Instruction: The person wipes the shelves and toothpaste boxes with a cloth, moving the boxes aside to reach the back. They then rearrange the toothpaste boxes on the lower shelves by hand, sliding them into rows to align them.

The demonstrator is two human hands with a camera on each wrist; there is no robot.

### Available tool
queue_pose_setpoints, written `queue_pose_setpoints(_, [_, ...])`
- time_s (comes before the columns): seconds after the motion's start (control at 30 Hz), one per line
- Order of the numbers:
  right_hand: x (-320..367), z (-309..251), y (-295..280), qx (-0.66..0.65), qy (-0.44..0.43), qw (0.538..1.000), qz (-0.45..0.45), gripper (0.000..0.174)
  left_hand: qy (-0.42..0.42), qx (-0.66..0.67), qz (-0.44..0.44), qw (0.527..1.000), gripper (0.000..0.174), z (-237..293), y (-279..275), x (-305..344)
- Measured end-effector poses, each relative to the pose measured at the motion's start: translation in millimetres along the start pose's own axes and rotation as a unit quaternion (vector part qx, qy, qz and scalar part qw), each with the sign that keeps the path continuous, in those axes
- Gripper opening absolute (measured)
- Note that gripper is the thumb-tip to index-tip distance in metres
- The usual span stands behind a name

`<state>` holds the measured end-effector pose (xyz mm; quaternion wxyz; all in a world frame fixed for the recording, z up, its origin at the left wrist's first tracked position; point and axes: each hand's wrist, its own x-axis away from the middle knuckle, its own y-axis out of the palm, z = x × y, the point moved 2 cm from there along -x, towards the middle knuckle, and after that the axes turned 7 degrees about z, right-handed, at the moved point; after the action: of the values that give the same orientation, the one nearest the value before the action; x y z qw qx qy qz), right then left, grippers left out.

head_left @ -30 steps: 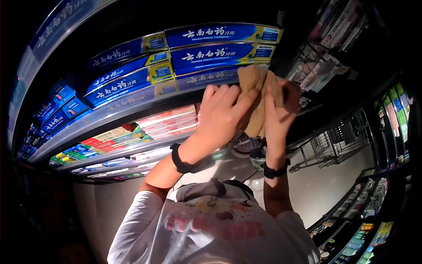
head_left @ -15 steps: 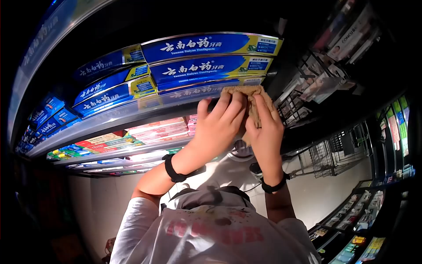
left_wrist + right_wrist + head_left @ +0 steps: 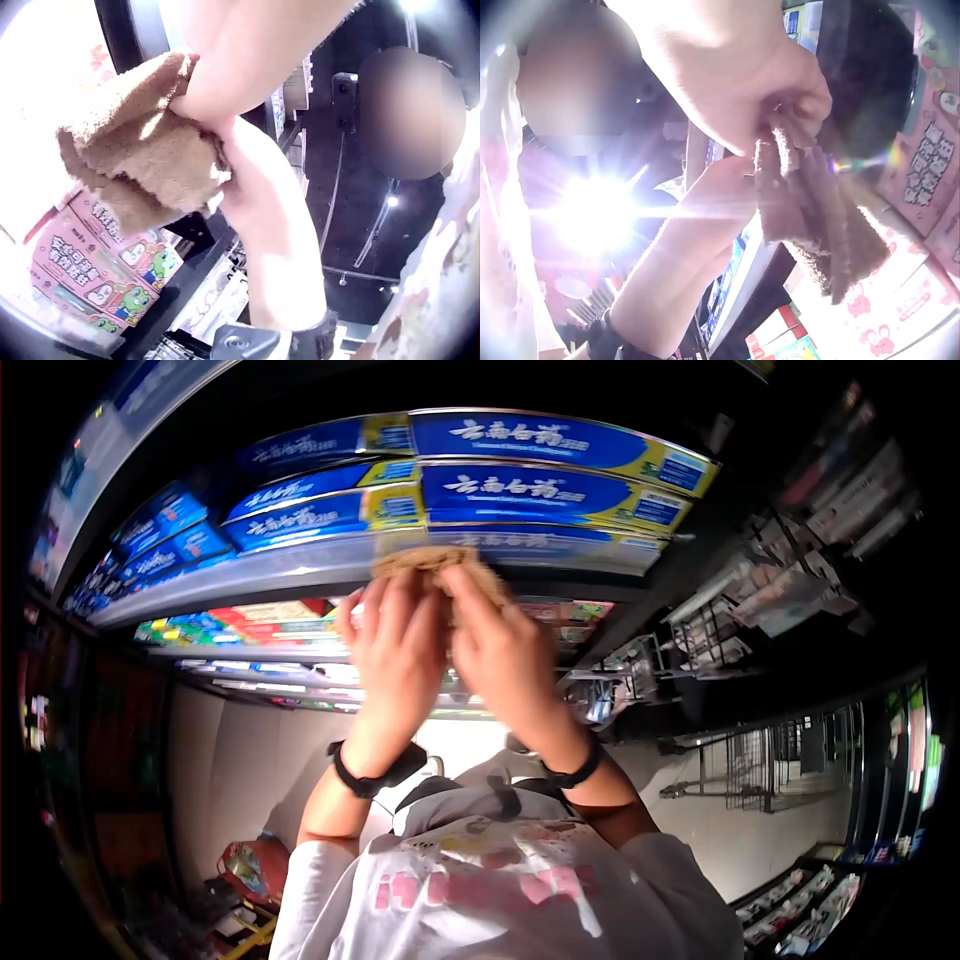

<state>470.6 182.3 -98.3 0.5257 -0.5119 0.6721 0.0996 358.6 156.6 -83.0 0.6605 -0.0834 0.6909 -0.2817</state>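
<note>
A brown cloth (image 3: 430, 557) lies against the clear front strip of the shelf, below the stacked blue toothpaste boxes (image 3: 540, 493). My left hand (image 3: 400, 650) and my right hand (image 3: 505, 660) are side by side on it, fingers pointing up to the strip. In the left wrist view the cloth (image 3: 150, 150) hangs bunched in folds from the fingers. The right wrist view shows my right hand (image 3: 742, 82) with fingers curled round the gathered cloth (image 3: 817, 217), and my left hand's fingertips are hidden behind it.
Pink boxes (image 3: 82, 255) fill a shelf below. Hanging packets (image 3: 800, 590) are on a rack to the right. A wire cart (image 3: 770, 760) stands on the floor at the right, and a red bag (image 3: 255, 868) is at the lower left.
Both hands and the cloth have moved left along the shelf's front strip, from near its right end to below the meeting of the box stacks. The view has shifted too.
</note>
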Motion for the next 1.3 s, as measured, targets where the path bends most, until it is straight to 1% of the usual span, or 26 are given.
queue_pose_setpoints(0.03, [0.7,8.2,-7.1,-0.007,0.008,1.000,0.009,0.050,0.008,0.045,0.016,0.999,0.027,4.1,5.5,-2.4])
queue_pose_setpoints(0.1, [-8.9,12.8,-41.4,0.015,0.026,1.000,0.002,0.044,0.045,0.109,0.023,0.993,0.027,23.8,20.8,-0.1])
queue_pose_setpoints(0.17, [-2.4,32.2,-69.5,0.005,0.088,0.996,0.014,0.040,0.099,0.080,-0.002,0.992,0.029,54.3,27.0,-3.3])
queue_pose_setpoints(0.2, [-1.6,36.5,-82.4,0.011,0.123,0.992,0.010,0.039,0.117,0.080,0.019,0.990,0.030,67.5,33.7,-3.2])
queue_pose_setpoints(0.27, [-0.7,38.2,-95.8,0.079,0.133,0.988,-0.001,0.039,0.136,0.039,0.000,0.990,0.033,86.4,37.8,-5.9])
queue_pose_setpoints(0.33, [-2.4,32.9,-94.4,0.086,0.109,0.990,-0.003,0.037,0.124,0.043,0.006,0.991,0.035,84.9,39.2,-5.4])
queue_pose_setpoints(0.4, [-2.8,28.3,-87.7,-0.007,0.201,0.979,0.023,0.037,0.121,0.051,0.013,0.991,0.035,71.3,33.2,-3.9])
queue_pose_setpoints(0.47, [-4.9,22.2,-71.8,-0.027,0.169,0.985,0.013,0.037,0.112,0.058,0.007,0.992,0.040,49.8,26.0,-0.9])
queue_pose_setpoints(0.53, [-8.3,5.3,-45.7,0.034,0.131,0.991,0.012,0.037,0.078,0.050,0.005,0.996,0.048,19.4,23.1,3.1])
queue_pose_setpoints(0.57, [-10.5,-5.7,-29.5,0.045,0.062,0.997,0.034,0.039,0.073,0.037,0.008,0.997,0.053,0.1,16.1,5.6])
queue_pose_setpoints(0.6, [-10.8,-19.6,-13.2,0.040,0.110,0.993,-0.003,0.040,0.043,0.036,-0.006,0.998,0.043,-18.1,6.5,7.2])
queue_pose_setpoints(0.67, [-15.0,-51.1,28.7,0.031,0.055,0.998,0.009,0.038,-0.013,0.030,0.007,0.999,0.048,-61.6,-5.8,16.7])
queue_pose_setpoints(0.7, [-20.7,-73.8,47.8,0.026,0.090,0.995,-0.041,0.038,-0.036,-0.015,-0.040,0.998,0.052,-86.9,-13.5,22.0])
queue_pose_setpoints(0.73, [-22.8,-89.0,72.2,0.030,0.044,0.997,-0.051,0.038,-0.055,-0.022,-0.016,0.998,0.053,-112.8,-24.2,26.6])
queue_pose_setpoints(0.8, [-23.3,-116.9,118.1,0.004,0.030,0.997,-0.072,0.042,-0.074,-0.054,0.007,0.996,0.049,-157.4,-38.9,33.4])
queue_pose_setpoints(0.93, [-25.3,-155.0,161.7,0.035,0.093,0.991,-0.090,0.040,-0.067,-0.030,0.019,0.997,0.045,-207.1,-58.2,34.4])
queue_pose_setpoints(1.0, [-22.8,-151.1,159.0,-0.024,0.069,0.997,-0.017,0.038,-0.038,-0.036,0.016,0.999,0.046,-208.3,-53.9,36.2])
queue_pose_setpoints(1.03, [-20.0,-144.2,154.2,-0.060,0.098,0.993,-0.009,0.038,-0.028,-0.004,0.010,1.000,0.045,-203.6,-52.6,34.7])
queue_pose_setpoints(1.07, [-18.9,-139.2,145.0,-0.032,0.130,0.991,-0.017,0.038,-0.020,0.026,0.005,0.999,0.045,-196.7,-51.2,32.5])
queue_pose_setpoints(1.1, [-19.1,-139.1,135.3,0.011,0.106,0.994,0.017,0.039,0.006,0.027,-0.007,1.000,0.044,-186.6,-46.6,32.0])
queue_pose_setpoints(1.13, [-12.6,-126.0,129.9,-0.017,0.107,0.993,0.047,0.037,0.031,0.028,-0.020,0.999,0.042,-175.9,-41.1,31.3])
queue_pose_setpoints(1.17, [-12.7,-128.5,116.6,0.046,0.033,0.994,0.094,0.036,0.045,0.048,-0.015,0.998,0.040,-164.1,-37.4,29.0])
queue_pose_setpoints(1.2, [-14.8,-134.3,103.1,0.074,0.314,0.947,0.001,0.036,0.059,0.069,-0.008,0.996,0.038,-153.8,-34.3,26.1])
queue_pose_setpoints(1.23, [-13.8,-123.2,98.4,0.045,0.172,0.982,0.060,0.036,0.061,0.100,-0.006,0.993,0.037,-146.0,-33.1,23.6])
queue_pose_setpoints(1.27, [-8.2,-112.4,93.9,0.040,0.210,0.975,0.057,0.036,0.065,0.132,-0.005,0.989,0.035,-142.3,-32.0,21.1])
queue_pose_setpoints(1.3, [-9.1,-109.9,96.2,0.068,0.162,0.982,0.075,0.037,0.071,0.143,0.035,0.987,0.034,-146.1,-29.3,18.6])
